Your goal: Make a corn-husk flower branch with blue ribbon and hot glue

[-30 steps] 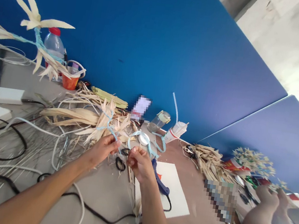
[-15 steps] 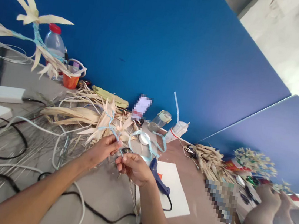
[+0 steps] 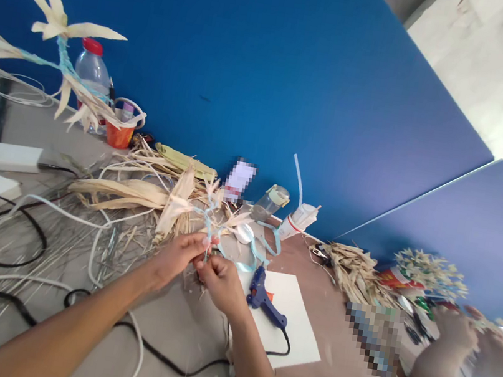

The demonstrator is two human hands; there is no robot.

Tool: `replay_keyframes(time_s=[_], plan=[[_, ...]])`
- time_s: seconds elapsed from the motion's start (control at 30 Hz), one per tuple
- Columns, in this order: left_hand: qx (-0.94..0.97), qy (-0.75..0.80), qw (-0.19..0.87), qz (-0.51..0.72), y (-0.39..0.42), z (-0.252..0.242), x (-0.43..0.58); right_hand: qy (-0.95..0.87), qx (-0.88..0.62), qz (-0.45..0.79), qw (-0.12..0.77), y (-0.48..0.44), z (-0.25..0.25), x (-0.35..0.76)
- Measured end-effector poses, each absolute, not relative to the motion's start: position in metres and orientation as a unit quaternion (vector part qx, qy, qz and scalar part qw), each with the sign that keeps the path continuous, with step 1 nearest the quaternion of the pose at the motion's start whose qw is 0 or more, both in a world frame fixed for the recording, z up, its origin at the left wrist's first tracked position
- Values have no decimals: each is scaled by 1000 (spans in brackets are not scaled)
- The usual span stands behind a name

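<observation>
Left hand (image 3: 177,253) and right hand (image 3: 219,278) both pinch the stem of a pale dried-husk flower wrapped in light blue ribbon (image 3: 200,212), just left of the blue glue gun (image 3: 264,296) on white paper sheet (image 3: 294,327).

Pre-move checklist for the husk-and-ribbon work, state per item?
1. Left hand pinching the dried straw-coloured husk flower: ok.
2. Right hand on the thin light-blue ribbon: ok.
3. Ribbon tight on the stem: cannot tell.
4. Blue glue gun lying on the white paper sheet, beside the right hand: ok.
5. Black cable clear of the forearms: not ok.
6. Co-worker's hands apart, far right: ok.
</observation>
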State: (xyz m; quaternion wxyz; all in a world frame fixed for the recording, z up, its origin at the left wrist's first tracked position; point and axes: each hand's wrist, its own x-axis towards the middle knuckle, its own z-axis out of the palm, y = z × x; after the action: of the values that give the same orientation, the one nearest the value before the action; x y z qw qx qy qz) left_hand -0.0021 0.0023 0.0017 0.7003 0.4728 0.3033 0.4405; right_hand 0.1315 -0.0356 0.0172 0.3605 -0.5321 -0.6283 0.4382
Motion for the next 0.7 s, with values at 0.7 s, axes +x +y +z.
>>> replay_keyframes(time_s=[0.7], plan=[[427,252,755,430,6,2,-8,-368,-324,803,340,-26,5,143]])
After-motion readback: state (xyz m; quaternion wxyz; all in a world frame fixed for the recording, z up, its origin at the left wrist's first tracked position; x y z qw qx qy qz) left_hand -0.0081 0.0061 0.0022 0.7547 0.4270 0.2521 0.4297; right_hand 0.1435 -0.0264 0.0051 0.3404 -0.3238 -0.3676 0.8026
